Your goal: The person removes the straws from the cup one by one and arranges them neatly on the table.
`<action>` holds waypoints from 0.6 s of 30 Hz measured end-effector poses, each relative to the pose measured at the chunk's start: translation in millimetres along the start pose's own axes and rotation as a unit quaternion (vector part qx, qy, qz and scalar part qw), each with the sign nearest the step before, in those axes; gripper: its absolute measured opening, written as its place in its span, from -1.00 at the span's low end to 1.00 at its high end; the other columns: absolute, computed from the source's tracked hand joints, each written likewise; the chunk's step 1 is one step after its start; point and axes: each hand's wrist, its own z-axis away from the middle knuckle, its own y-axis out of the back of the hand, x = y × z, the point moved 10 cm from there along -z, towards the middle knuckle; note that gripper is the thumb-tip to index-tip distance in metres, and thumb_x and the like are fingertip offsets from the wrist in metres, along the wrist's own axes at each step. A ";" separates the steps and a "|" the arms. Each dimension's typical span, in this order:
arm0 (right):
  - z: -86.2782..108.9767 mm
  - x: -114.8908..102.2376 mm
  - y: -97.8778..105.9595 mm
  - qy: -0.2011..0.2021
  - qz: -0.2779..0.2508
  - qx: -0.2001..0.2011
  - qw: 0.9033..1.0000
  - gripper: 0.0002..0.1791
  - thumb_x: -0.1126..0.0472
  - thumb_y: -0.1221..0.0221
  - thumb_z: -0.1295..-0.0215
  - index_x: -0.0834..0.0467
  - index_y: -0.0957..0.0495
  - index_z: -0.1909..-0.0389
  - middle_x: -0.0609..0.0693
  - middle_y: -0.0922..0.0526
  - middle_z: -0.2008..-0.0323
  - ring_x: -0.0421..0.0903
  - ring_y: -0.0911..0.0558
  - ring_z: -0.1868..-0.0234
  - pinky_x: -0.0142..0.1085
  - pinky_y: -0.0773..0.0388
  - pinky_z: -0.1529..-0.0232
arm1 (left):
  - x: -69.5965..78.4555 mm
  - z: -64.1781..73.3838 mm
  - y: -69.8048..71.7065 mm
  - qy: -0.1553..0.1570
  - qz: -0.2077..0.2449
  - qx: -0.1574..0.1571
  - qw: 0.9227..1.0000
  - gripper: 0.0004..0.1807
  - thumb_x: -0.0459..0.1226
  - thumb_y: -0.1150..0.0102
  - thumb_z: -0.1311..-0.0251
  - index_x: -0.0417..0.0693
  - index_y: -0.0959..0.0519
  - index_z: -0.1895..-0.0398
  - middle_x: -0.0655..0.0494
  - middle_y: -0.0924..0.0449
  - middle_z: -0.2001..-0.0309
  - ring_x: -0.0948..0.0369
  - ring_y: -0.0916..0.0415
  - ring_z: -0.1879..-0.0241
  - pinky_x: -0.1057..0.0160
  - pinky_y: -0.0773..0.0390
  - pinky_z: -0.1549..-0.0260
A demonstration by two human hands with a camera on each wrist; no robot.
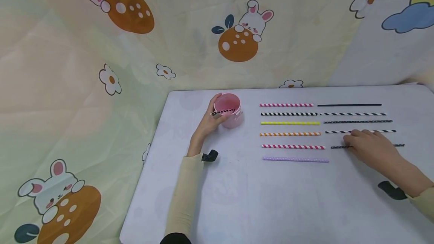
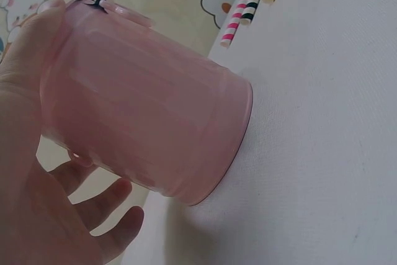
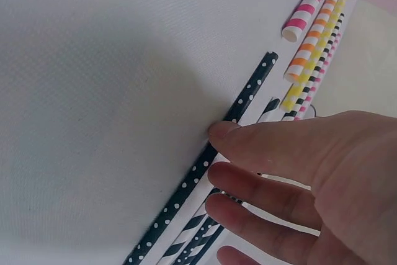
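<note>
My left hand [image 1: 210, 121] holds a pink cup [image 1: 234, 121] with small side lugs near the table's far left edge, thumb and fingers on opposite sides of it. A black-and-white patterned straw [image 1: 225, 111] shows across the cup's mouth; the rest of it is hidden. In the left wrist view the cup's plain pink wall [image 2: 142, 97] fills the middle. On the right, my right hand [image 1: 374, 150] pinches a black straw with white dots [image 3: 177, 206] between thumb and index finger. That straw lies on the table, nearest row to me, its middle covered by the hand in the head view.
Several paper straws lie in a left column, from a pink-striped straw [image 1: 286, 105] down to a purple straw [image 1: 295, 159]. Several black or black-and-white straws [image 1: 357, 121] form a right column. The white table [image 1: 271, 206] meets a printed cloth [image 1: 190, 40] behind.
</note>
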 end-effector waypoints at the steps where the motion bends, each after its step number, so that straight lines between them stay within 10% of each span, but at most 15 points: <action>1: 0.1 0.1 -0.2 -0.001 0.000 0.000 1.000 -0.78 0.35 -0.41 -0.08 0.25 -0.66 0.22 0.14 -0.67 0.34 0.18 -0.65 0.30 0.22 -0.54 0.20 | -4.7 -2.1 0.2 -0.003 -0.001 0.001 1.000 -0.02 -0.26 -0.33 -0.23 0.20 0.05 -0.61 0.01 -0.07 -0.55 -0.02 -0.07 -0.52 -0.26 -0.18 -0.44; 18: -3.1 5.0 1.9 -0.012 -0.039 -0.023 0.999 -0.73 0.35 -0.42 -0.07 0.28 -0.65 0.18 0.16 -0.67 0.30 0.17 -0.63 0.28 0.17 -0.57 0.22 | -20.4 -5.4 3.1 -0.005 -0.012 0.019 1.000 -0.03 -0.04 -0.42 -0.16 0.55 -0.02 -0.54 0.17 -0.15 -0.51 0.08 -0.19 -0.45 -0.19 -0.30 -0.38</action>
